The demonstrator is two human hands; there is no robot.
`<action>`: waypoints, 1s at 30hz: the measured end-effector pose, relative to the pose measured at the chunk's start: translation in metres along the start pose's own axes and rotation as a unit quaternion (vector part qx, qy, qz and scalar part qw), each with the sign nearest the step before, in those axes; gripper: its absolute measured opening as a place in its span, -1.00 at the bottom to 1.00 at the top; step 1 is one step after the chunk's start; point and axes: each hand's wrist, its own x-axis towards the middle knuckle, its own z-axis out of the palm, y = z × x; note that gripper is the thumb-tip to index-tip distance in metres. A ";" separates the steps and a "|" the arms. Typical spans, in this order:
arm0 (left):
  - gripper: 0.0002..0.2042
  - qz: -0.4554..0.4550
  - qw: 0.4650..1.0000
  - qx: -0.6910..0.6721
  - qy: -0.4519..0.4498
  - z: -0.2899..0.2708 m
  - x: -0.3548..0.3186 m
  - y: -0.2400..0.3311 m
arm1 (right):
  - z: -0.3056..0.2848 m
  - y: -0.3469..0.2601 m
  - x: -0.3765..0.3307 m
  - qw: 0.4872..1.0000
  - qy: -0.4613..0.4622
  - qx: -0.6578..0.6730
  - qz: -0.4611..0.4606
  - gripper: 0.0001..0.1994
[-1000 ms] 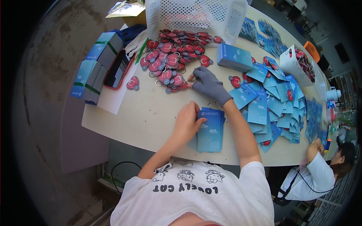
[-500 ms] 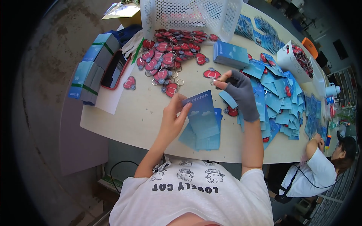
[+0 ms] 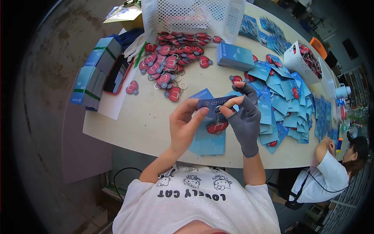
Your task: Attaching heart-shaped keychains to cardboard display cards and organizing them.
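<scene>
Hands meet above the near edge of the pale table (image 3: 128,128), and between them sits a dark blue card (image 3: 216,103) with a red heart-shaped keychain (image 3: 217,127) hanging from it. The card's long axis runs left to right, tilted a little so its right end rides higher; its thin upper edge faces the camera. The keychain dangles straight down from the card's middle on a short chain, its broad red body pointing toward the person's chest.

The left hand (image 3: 186,124), bare, pinches the card's left end between thumb and forefinger, the other fingers curled loosely beneath. The right hand (image 3: 243,117), in a grey fingerless glove, pinches the card's right end with bare thumb and forefinger tips, while its remaining fingers stand raised and slightly spread.

Directly under the card lies a small stack of light blue cards (image 3: 208,143), flat on the table. Left of and beyond the card is a heap of red keychains (image 3: 171,58), spilling from the mouth of a white perforated basket (image 3: 191,15). Right of the card spreads a loose litter of light blue cards (image 3: 288,105). Beyond the card, a neat blue bundle (image 3: 235,56) rests. Far left of it stand banded packs of cards (image 3: 91,78) beside a dark phone (image 3: 118,74). Right of the card, at the table's near corner, another person (image 3: 331,171) in white leans in.
</scene>
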 end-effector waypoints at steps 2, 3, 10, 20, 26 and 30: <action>-0.84 -0.012 1.000 -0.024 0.011 -0.001 0.001 -0.002 | 0.005 -0.001 -0.005 0.992 -0.017 0.115 0.054 -0.87; -0.84 -0.013 1.000 -0.024 0.011 0.000 0.000 -0.001 | 0.007 -0.004 -0.007 0.978 -0.016 0.184 0.098 -0.88; -0.76 -0.106 0.992 -0.058 0.028 0.012 -0.008 -0.006 | 0.015 -0.009 -0.015 0.973 0.009 0.206 0.105 -0.88; -0.76 -0.033 0.998 -0.030 0.047 0.020 -0.014 0.002 | 0.026 -0.014 -0.021 0.928 0.082 0.340 0.128 -0.59; -0.75 -0.064 0.997 -0.040 0.025 0.018 -0.012 -0.005 | 0.015 -0.011 -0.016 0.955 -0.002 0.264 0.137 -0.43; -0.75 -0.138 0.989 -0.045 0.008 0.013 -0.016 -0.020 | 0.004 -0.002 -0.019 0.950 -0.086 0.240 0.177 -0.36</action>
